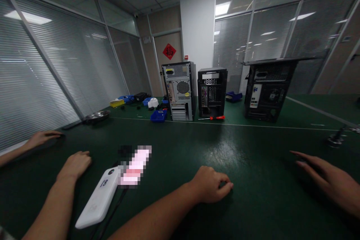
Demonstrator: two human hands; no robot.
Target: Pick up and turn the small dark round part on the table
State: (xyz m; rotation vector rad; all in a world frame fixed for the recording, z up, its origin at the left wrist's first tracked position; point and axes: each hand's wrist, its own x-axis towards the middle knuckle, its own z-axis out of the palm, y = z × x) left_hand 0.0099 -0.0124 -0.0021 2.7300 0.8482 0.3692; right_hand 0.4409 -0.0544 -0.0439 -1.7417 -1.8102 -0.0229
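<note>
- left hand (75, 163): loose fist on counter (253, 165), empty
- right hand (212, 184): same, empty
- white power bank (97, 200) lies between them, nearer the left; looks rigid, slick, light, so grip across its long edges

Bare green tabletop (253, 146) runs ahead to three computer towers (212, 92) (white power bank (95, 202) blocks the near left).

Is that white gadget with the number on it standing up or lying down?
Lying flat. The white gadget rests lengthwise on the green table, numbered face up, between the left hand and right hand.
</note>
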